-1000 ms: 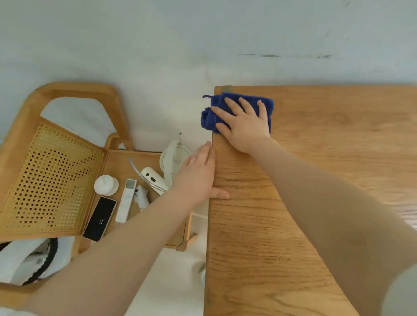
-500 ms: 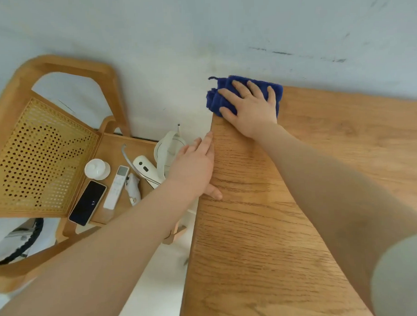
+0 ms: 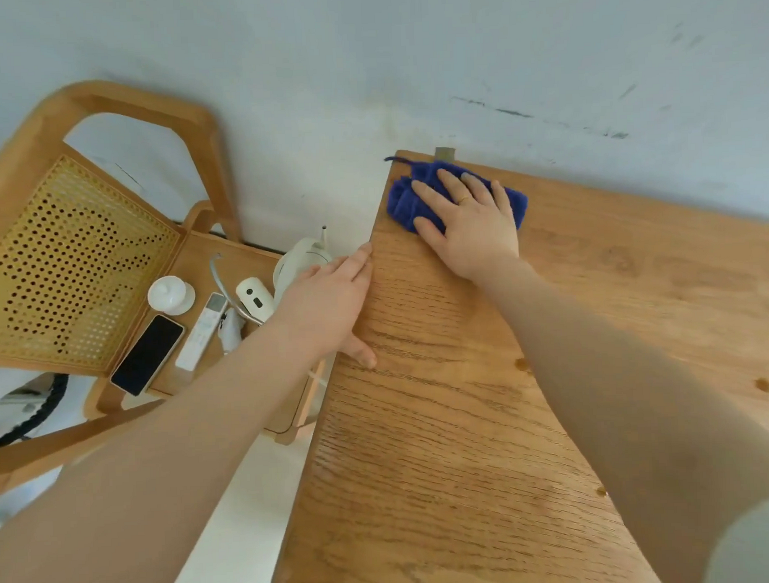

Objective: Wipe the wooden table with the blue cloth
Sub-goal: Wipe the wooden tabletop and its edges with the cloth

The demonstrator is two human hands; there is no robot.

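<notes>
The wooden table point(image 3: 466, 441) fills the right half of the head view, its left edge running diagonally. A folded blue cloth point(image 3: 403, 201) lies at the table's far left corner by the wall. My right hand point(image 3: 469, 220) presses flat on the cloth with straight, spread fingers and covers most of it. My left hand point(image 3: 326, 304) rests on the table's left edge, fingers straight along the side and the thumb lying on the tabletop.
A wooden chair point(image 3: 67, 241) with a cane back stands left of the table. On its seat lie a black phone point(image 3: 147, 354), a white remote point(image 3: 201, 330), a white lid point(image 3: 170, 294) and a white kettle point(image 3: 303, 257). A pale wall point(image 3: 409, 63) runs behind.
My right hand has slid the cloth in from the corner's overhang, slightly right along the far edge. My left hand stays on the table's side edge.
</notes>
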